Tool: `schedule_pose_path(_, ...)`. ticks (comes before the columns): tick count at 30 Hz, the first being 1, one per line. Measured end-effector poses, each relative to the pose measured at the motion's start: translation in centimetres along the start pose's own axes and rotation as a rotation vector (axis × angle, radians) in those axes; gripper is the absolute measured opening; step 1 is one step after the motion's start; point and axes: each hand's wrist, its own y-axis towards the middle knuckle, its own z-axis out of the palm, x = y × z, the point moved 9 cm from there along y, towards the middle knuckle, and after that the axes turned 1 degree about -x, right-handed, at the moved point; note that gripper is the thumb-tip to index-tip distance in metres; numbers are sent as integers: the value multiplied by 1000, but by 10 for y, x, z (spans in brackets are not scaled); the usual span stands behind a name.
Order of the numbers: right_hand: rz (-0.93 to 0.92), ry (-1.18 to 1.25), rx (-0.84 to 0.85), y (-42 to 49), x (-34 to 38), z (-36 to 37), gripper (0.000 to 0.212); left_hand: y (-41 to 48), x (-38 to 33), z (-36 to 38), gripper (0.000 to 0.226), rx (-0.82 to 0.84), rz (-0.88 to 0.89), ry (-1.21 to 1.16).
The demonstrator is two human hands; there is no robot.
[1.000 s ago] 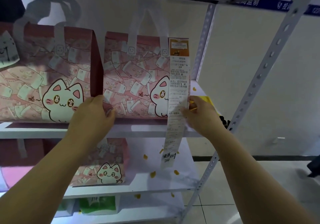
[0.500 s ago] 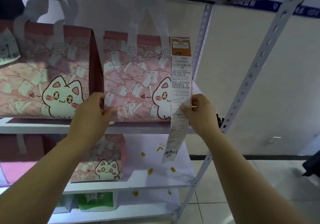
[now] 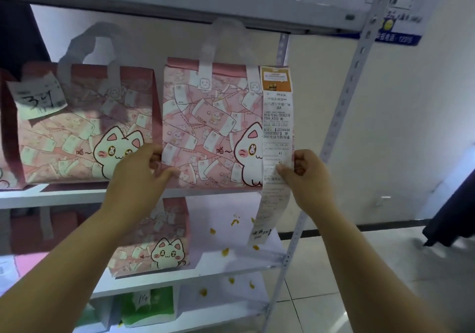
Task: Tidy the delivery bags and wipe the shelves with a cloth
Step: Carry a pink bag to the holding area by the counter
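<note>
Shelving rack: a pale metal frame with perforated uprights is seen, and several boards are carried by it.
Middle shelf: two pink bags are borne side by side on it at chest height.
Delivery bag: the right-hand pink cat-print bag is stood upright at the shelf's front edge, with its broad face turned outward and its long axis running left to right along the board. Whether its base rests on the shelf or is lifted just clear cannot be told.
Neighbouring bag: it is set just beside the delivery bag's left edge, with a handwritten note fixed to it.
Lower bag: a third cat bag is stood one shelf down.
Receipt: a long slip is fixed at the delivery bag's top right corner and is hung down past the shelf edge.
Left hand: the bag's lower left edge is gripped, thumb in front and fingers curled behind.
Right hand: the lower right edge is pinched, and the receipt is trapped under the thumb.
Bag to hands: the bag is held squarely between both hands, neither being nearer, so a sideways slide along the shelf is judged the likely adjustment.
Crumbs: yellow bits are scattered on the lower shelves. No cloth is seen, and the wiping is judged not yet done.
</note>
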Motion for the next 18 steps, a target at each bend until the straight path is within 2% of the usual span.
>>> schedule_pose_path(11,53,-74,-96,-154,35,-39,19,-101,5,-55,32,182,19,-172)
schedule_pose_path(18,128,-159,-208,-243,37,-108,18,-153,-42,-38,31,338,105,-288)
